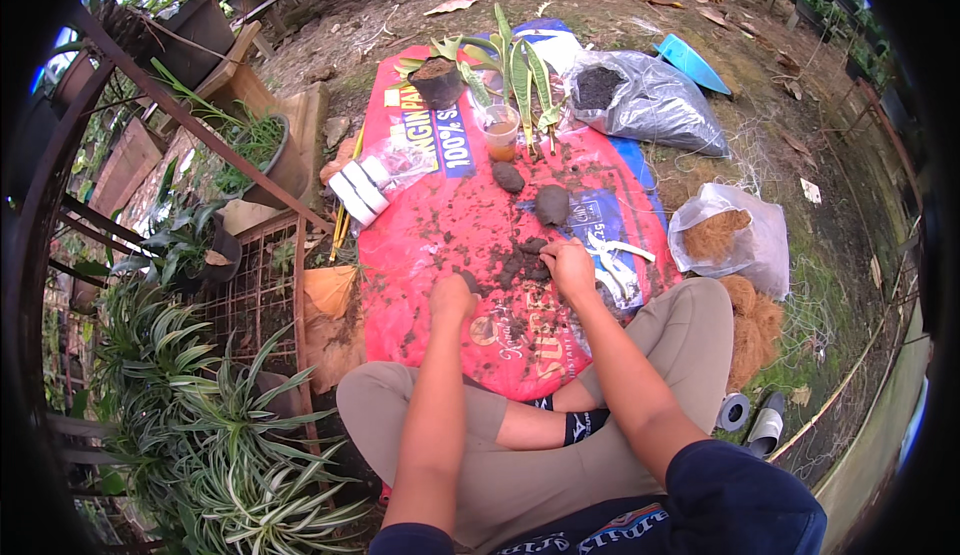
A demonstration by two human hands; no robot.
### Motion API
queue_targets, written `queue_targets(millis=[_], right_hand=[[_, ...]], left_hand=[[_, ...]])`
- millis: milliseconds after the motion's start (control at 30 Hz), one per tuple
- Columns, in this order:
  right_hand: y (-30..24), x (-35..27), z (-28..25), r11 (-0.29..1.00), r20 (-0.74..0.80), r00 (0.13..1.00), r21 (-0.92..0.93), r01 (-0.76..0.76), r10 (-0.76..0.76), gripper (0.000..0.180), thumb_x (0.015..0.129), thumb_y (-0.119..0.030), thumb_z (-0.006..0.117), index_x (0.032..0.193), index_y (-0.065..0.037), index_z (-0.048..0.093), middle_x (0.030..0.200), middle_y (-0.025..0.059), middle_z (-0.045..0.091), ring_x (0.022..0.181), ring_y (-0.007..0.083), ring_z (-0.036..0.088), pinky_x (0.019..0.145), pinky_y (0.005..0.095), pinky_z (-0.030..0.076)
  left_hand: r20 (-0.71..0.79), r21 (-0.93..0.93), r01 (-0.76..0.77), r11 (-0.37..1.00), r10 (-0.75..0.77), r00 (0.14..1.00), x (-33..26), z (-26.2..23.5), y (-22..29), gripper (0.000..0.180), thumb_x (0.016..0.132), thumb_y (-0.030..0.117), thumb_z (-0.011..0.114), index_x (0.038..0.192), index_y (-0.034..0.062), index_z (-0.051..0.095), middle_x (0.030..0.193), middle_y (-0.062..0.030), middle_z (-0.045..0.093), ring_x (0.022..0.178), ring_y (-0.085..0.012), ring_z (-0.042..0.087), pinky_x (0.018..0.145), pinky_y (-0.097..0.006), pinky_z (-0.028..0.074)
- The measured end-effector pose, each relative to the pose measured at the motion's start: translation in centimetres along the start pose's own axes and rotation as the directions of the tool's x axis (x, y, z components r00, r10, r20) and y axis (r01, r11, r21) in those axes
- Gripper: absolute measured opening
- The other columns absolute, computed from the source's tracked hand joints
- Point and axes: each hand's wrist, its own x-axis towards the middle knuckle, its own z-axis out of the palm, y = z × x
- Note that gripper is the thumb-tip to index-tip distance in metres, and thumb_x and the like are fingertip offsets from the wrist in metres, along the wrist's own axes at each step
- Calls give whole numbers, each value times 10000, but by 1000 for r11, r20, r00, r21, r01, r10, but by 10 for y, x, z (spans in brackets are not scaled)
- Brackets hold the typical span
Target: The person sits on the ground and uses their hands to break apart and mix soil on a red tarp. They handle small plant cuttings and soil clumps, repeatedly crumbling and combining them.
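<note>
My left hand [452, 298] is closed around a dark clump of wet soil [468, 281], most of it hidden by the fingers. My right hand [571, 269] has its fingers pinched together at the right edge of a crumbly pile of dark soil [513, 267]. The pile sits between both hands on a red plastic sheet [410, 255] strewn with crumbs. Just beyond it lie a larger moulded soil ball [552, 205] and a smaller one [508, 177]. White strips [618, 263] rest right of my right hand.
Farther back stand a clear cup of brown liquid [501, 139], leafy cuttings [520, 75] and a black pot [436, 83]. At right are a soil bag [660, 105], a blue scoop [693, 62] and a bag of brown fibre [760, 240]. White rolls [358, 191] lie left; potted plants [230, 435] line that side.
</note>
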Motion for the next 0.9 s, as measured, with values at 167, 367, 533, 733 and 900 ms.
queue_targets(millis=[167, 367, 533, 733, 900], right_hand=[[5, 4, -6, 969, 49, 976, 117, -217, 212, 179, 840, -143, 867, 1011, -93, 849, 932, 118, 813, 888, 282, 757, 832, 400, 599], [20, 16, -18, 812, 104, 914, 428, -397, 392, 152, 864, -91, 885, 997, -43, 830, 865, 63, 813, 743, 136, 751, 674, 306, 586], [28, 25, -27, 616, 110, 896, 689, -381, 431, 124, 892, -30, 850, 1007, -12, 806, 844, 60, 798, 682, 108, 721, 603, 274, 572], [34, 25, -39, 771, 181, 905, 476, -423, 385, 211, 872, -16, 857, 1074, 7, 798, 834, 87, 799, 656, 114, 721, 588, 286, 575], [26, 12, -24, 807, 290, 861, 318, -499, 418, 353, 828, -37, 890, 1159, 34, 789, 820, 123, 798, 652, 144, 742, 604, 323, 596]], left_hand=[[-10, -1, -30, 1000, 30, 999, 7, 7, -5, 518, 846, 382, 900, 1174, 1, 776, 1231, -259, 756, 1177, -393, 728, 1010, -485, 592], [-23, -5, -25, 1000, 25, 999, 8, 8, -7, 515, 853, 385, 893, 1169, -4, 774, 1227, -263, 756, 1177, -394, 729, 1009, -488, 594], [7, 13, -10, 1000, 10, 1000, 2, 1, 3, 491, 873, 365, 874, 1194, 7, 776, 1258, -235, 759, 1212, -378, 722, 1039, -475, 585], [-3, 27, -10, 1000, 10, 1000, -2, -1, 2, 470, 879, 351, 865, 1194, 13, 782, 1250, -220, 768, 1211, -372, 725, 1053, -465, 580], [-10, 34, -20, 999, 20, 1000, -1, 0, 3, 466, 879, 350, 866, 1184, 6, 784, 1243, -225, 768, 1195, -375, 731, 1044, -466, 584]])
